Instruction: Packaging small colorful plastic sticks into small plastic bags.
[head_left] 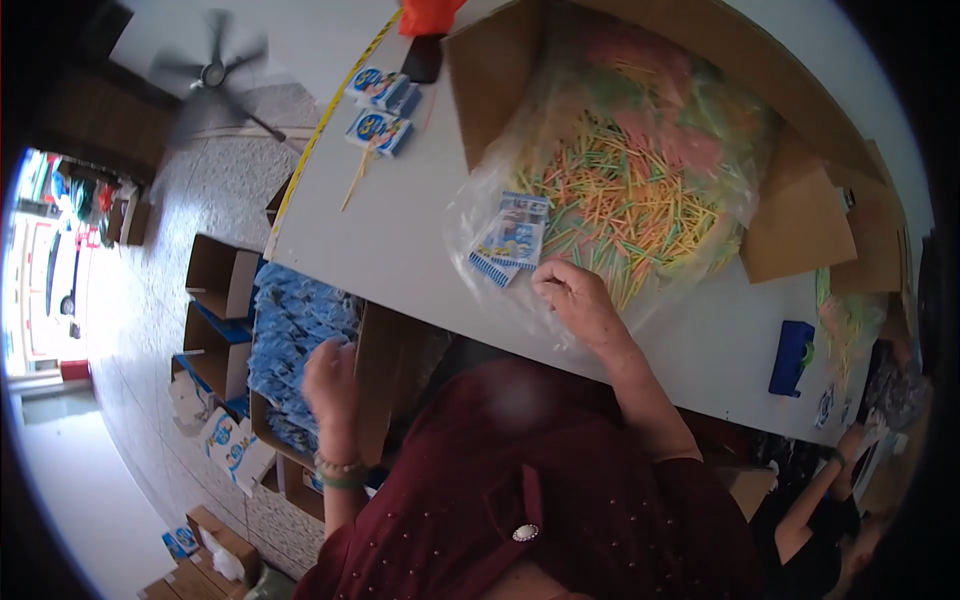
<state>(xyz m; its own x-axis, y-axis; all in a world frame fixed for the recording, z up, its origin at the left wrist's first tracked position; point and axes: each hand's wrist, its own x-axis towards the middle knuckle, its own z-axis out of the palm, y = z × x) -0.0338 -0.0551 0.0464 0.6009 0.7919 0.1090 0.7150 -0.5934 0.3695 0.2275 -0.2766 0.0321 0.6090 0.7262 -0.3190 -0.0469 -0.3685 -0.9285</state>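
My right hand [580, 298] is over the table with its fingers curled together; what they hold, if anything, is hidden. Just beyond its fingertips, small blue-and-clear printed sachets [515, 232] overlap on the edge of a clear plastic bag [465, 215]. Inside the bag lies a large heap of thin sticks [630, 200] in yellow, orange, green and pink. To the left, my left hand [330, 380] hovers at a cardboard box [385, 365] densely filled with blue sachets [300, 320]. Its fingers look closed, though slightly blurred, and I cannot see anything in them.
Small blue-and-white boxes [378, 132] stand at the table's far left, with loose yellow sticks [356, 180] beside them. A blue tape dispenser [791, 358] is at the right. Cardboard boxes [220, 275] sit left of the table. Another person's arm [805, 505] shows at lower right.
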